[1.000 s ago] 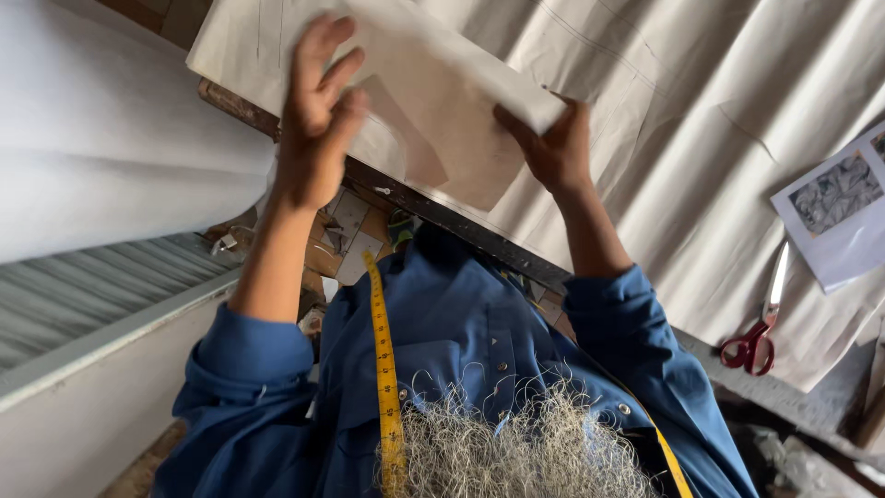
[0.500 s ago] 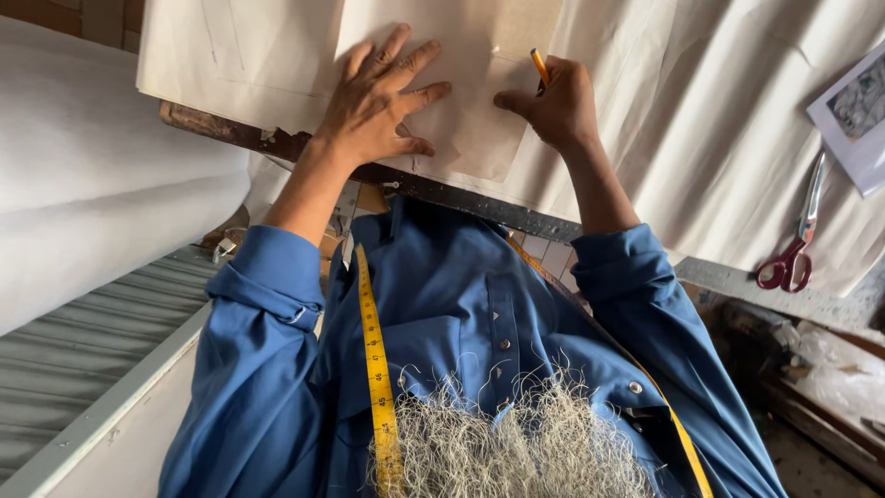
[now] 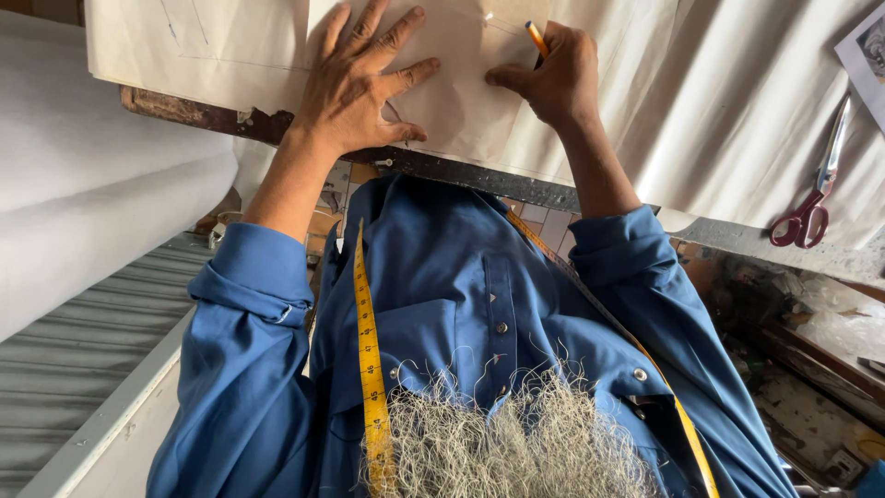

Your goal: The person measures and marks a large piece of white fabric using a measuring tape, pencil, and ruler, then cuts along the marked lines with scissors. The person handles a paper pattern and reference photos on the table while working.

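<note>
My left hand (image 3: 359, 83) lies flat with fingers spread on a beige paper pattern piece (image 3: 461, 101) that rests on white cloth (image 3: 719, 120) at the table's near edge. My right hand (image 3: 553, 78) is closed around an orange pencil (image 3: 536, 39), its fist resting on the same pattern piece to the right of the left hand. A yellow tape measure (image 3: 369, 369) hangs round my neck over a blue shirt.
Red-handled scissors (image 3: 816, 198) lie on the cloth at the right. A printed sheet (image 3: 867, 51) sits at the upper right corner. White cloth (image 3: 92, 184) drapes down on the left beside a grey corrugated panel (image 3: 74, 387). The worn table edge (image 3: 516, 184) runs across.
The pattern piece, held up a second ago, now lies flat on the cloth. My left hand has spread over it and my right hand has settled on it with the pencil.
</note>
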